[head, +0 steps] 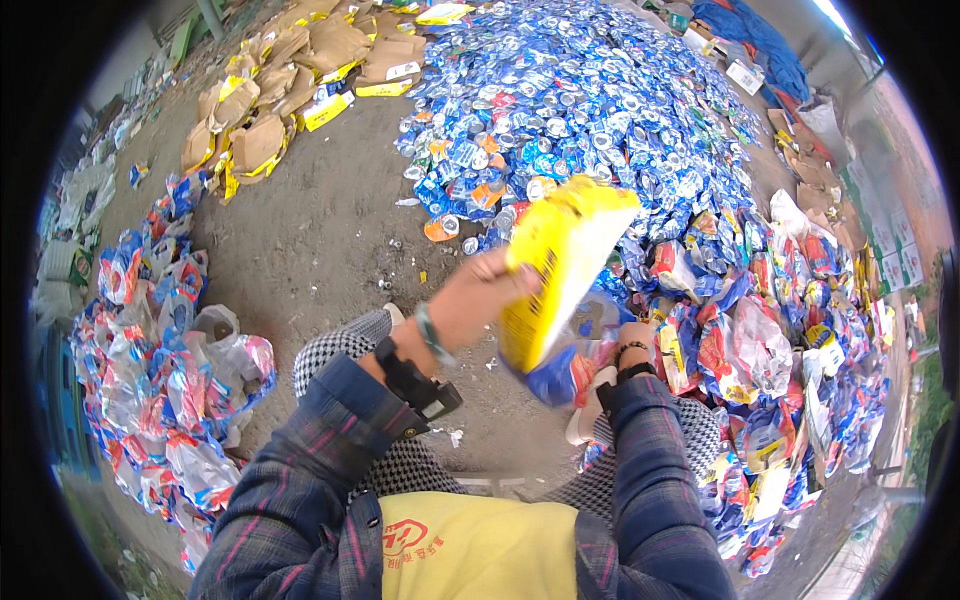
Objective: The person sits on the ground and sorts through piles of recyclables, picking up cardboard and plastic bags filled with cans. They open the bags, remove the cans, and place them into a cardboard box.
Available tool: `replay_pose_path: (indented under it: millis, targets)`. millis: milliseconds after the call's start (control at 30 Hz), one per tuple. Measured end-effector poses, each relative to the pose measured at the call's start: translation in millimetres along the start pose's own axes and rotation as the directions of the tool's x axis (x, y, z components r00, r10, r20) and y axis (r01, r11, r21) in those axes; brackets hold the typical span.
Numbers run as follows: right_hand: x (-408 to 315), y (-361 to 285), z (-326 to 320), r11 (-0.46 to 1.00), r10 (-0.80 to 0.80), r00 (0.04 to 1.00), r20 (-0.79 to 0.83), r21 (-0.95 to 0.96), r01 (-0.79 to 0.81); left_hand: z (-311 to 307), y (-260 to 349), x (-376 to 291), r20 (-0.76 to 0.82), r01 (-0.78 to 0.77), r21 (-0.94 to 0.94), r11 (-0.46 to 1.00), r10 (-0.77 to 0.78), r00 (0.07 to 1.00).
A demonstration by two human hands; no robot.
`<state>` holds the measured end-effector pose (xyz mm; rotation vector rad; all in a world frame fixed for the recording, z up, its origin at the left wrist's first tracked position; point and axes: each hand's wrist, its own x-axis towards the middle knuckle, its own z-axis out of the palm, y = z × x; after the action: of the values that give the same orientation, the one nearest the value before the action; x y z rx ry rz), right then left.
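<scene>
My left hand [484,289] grips a flattened yellow cardboard tray [566,259] by its left edge. The tray is tilted, its white inner face turned right, and it is blurred. Under it bunches a clear plastic wrapper [559,381] with blue and red print. My right hand [636,335] is at the wrapper's right side, close to the heap of wrapped packs; its fingers are hidden, so its grip cannot be made out. Just beyond both hands lies a large pile of crushed, mostly blue drink cans [570,112].
Crumpled plastic wrappers [172,390] are heaped on the left. Flattened cardboard trays [277,97] lie at the far left. Wrapped packs and film [750,352] form a heap on the right. Dirt ground [315,225] with small litter runs between. A blue tarp [757,45] lies far right.
</scene>
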<state>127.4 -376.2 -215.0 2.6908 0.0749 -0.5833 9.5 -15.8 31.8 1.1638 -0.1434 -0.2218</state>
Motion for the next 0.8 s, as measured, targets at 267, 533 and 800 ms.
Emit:
replay_pose_path:
  millis: [267,533,800]
  targets:
    - [-46.7,-53.9,-63.3,0.267,0.302,0.907,-0.293,0.940,0.214,-30.8,-13.6,14.5,-0.302,-0.001,0.314,0.950,0.101,0.948]
    - [-139.9,-90.1,-161.9,-0.383,-0.299,0.908,-0.295,0.908,0.169,-25.3,-32.7,14.4,-0.022,-0.111,0.899,0.425,0.296,0.955]
    - [-181.6,-86.9,-166.6,-0.760,-0.284,0.945,-0.161,0.638,-0.120,6.5,-67.3,10.4,0.331,-0.381,0.850,0.363,0.195,0.923]
